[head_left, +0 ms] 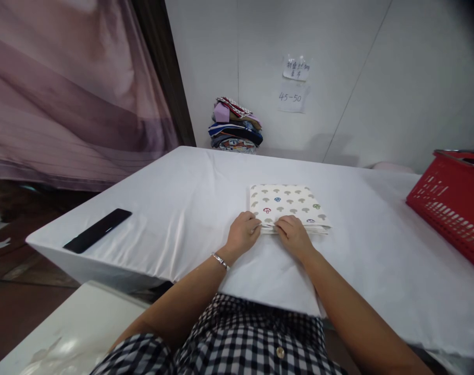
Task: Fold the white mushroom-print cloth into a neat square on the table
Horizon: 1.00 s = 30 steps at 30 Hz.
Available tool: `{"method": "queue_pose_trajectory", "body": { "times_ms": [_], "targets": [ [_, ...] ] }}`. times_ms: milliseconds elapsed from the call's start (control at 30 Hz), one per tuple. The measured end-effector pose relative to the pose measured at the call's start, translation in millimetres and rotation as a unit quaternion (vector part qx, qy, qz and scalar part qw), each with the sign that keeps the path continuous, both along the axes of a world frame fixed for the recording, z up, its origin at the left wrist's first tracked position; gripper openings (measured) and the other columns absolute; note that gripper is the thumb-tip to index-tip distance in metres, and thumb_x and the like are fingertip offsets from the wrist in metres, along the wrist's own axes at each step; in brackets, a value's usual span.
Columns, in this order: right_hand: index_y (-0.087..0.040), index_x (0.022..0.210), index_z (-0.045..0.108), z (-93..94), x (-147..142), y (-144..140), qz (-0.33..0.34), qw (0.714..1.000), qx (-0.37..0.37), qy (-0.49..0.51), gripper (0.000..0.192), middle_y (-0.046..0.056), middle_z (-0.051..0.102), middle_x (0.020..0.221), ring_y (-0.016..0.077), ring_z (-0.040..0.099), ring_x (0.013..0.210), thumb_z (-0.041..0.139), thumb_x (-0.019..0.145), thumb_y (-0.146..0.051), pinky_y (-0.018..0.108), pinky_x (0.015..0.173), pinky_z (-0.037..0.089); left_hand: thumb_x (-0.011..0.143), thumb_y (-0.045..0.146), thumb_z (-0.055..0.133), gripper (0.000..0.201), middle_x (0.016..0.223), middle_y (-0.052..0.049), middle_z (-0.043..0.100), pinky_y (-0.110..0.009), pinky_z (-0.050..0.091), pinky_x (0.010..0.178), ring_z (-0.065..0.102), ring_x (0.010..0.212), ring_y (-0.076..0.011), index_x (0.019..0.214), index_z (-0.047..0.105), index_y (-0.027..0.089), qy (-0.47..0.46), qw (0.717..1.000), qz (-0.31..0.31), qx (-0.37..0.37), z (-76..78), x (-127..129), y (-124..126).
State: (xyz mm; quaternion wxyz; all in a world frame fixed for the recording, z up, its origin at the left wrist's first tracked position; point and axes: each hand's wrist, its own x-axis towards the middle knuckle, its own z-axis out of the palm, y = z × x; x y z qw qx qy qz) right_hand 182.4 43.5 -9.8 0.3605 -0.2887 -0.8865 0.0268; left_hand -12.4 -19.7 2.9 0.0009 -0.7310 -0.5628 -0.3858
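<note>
A folded cream mushroom-print cloth (287,204) was found centrally on the white-covered counter (174,219). Its near edge, at 6 o'clock, was pinched by left hand (243,233) and right hand (294,234).

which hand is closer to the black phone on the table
Left. The left hand grips the folded mushroom-print cloth on the side toward the phone; the right hand sits farther from it.

White panelled wall (377,62) — mauve curtain (65,88) left — dark floor (22,297) below.
</note>
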Motion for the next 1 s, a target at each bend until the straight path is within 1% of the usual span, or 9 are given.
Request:
{"method": "queue_pose_trajectory", "body": {
  "times_ms": [67, 167, 467, 667, 733, 800, 900, 1000],
  "targets": [
    [-0.019, 0.092, 0.064, 0.7, -0.1, -0.4, -0.001, 1.000, -0.005, -0.012, 0.016, 0.007, 0.062, 0.091, 0.0203, 0.052, 0.085, 0.050, 0.090, -0.026, 0.035, 0.075, 0.040, 0.081, 0.016, 0.053, 0.012, 0.085, -0.003, 0.056, -0.029, 0.045, 0.072, 0.051, 0.083, -0.0162, 0.082, 0.064, 0.022, -0.005, 1.000, 0.000, -0.001, -0.1, 0.5, 0.3],
    [-0.019, 0.095, 0.064, 1.3, -0.9, -0.6, -0.004, 1.000, -0.004, -0.029, 0.017, 0.007, 0.062, 0.090, 0.0205, 0.052, 0.084, 0.049, 0.090, -0.025, 0.035, 0.075, 0.040, 0.080, 0.015, 0.053, 0.013, 0.086, -0.003, 0.056, -0.029, 0.045, 0.072, 0.051, 0.084, -0.0162, 0.083, 0.063, 0.022, -0.007, 1.000, 0.000, -0.002, -0.6, 1.2, 0.9],
    [-0.019, 0.091, 0.065, -1.7, -1.4, 0.0, -0.006, 1.000, 0.031, -0.002, 0.018, 0.007, 0.062, 0.088, 0.0202, 0.052, 0.083, 0.048, 0.090, -0.020, 0.035, 0.073, 0.040, 0.079, 0.012, 0.051, 0.015, 0.089, -0.003, 0.056, -0.029, 0.045, 0.073, 0.051, 0.085, -0.0163, 0.083, 0.062, 0.021, 0.038, 0.999, 0.002, -0.004, -1.8, 2.0, 0.4],
    [-0.019, 0.091, 0.066, -1.8, 0.1, -1.3, -0.001, 0.999, 0.039, -0.017, 0.018, 0.007, 0.063, 0.088, 0.0198, 0.051, 0.082, 0.048, 0.090, -0.020, 0.035, 0.073, 0.039, 0.079, 0.011, 0.052, 0.014, 0.087, -0.003, 0.057, -0.029, 0.045, 0.071, 0.052, 0.083, -0.0165, 0.083, 0.062, 0.020, 0.062, 0.998, -0.001, -0.003, -4.0, 0.2, -0.1],
    [-0.019, 0.090, 0.066, -1.5, 0.2, -1.6, -0.004, 0.999, 0.032, -0.025, 0.019, 0.007, 0.063, 0.087, 0.0194, 0.051, 0.081, 0.048, 0.090, -0.021, 0.034, 0.072, 0.039, 0.081, 0.014, 0.052, 0.013, 0.085, -0.003, 0.057, -0.029, 0.045, 0.071, 0.052, 0.081, -0.0162, 0.085, 0.062, 0.021, 0.062, 0.998, -0.005, 0.001, -4.0, -0.3, -0.7],
    [-0.019, 0.090, 0.067, -1.4, 0.1, -1.6, -0.007, 0.999, 0.028, -0.025, 0.019, 0.007, 0.062, 0.087, 0.0193, 0.051, 0.080, 0.048, 0.090, -0.021, 0.034, 0.072, 0.039, 0.082, 0.020, 0.055, 0.012, 0.086, -0.003, 0.058, -0.030, 0.045, 0.072, 0.053, 0.081, -0.0164, 0.092, 0.062, 0.022, 0.056, 0.998, -0.008, 0.009, -3.4, -0.3, -1.4],
    [-0.019, 0.091, 0.066, -1.4, 0.0, -1.3, -0.004, 1.000, 0.025, -0.018, 0.019, 0.007, 0.062, 0.087, 0.0193, 0.052, 0.080, 0.048, 0.090, -0.021, 0.034, 0.072, 0.039, 0.081, 0.028, 0.060, 0.022, 0.091, -0.004, 0.058, -0.031, 0.045, 0.073, 0.053, 0.084, -0.0177, 0.102, 0.060, 0.022, 0.054, 0.998, -0.011, 0.013, -2.4, 0.8, -1.6],
    [-0.020, 0.090, 0.066, -1.0, -0.3, -1.4, -0.005, 1.000, 0.020, -0.008, 0.020, 0.007, 0.063, 0.087, 0.0197, 0.052, 0.081, 0.046, 0.091, -0.021, 0.034, 0.072, 0.040, 0.083, 0.027, 0.058, 0.018, 0.092, -0.004, 0.058, -0.031, 0.045, 0.072, 0.052, 0.084, -0.0181, 0.100, 0.062, 0.022, 0.071, 0.997, -0.008, 0.004, -2.6, 1.8, 0.3]
  ]
}}
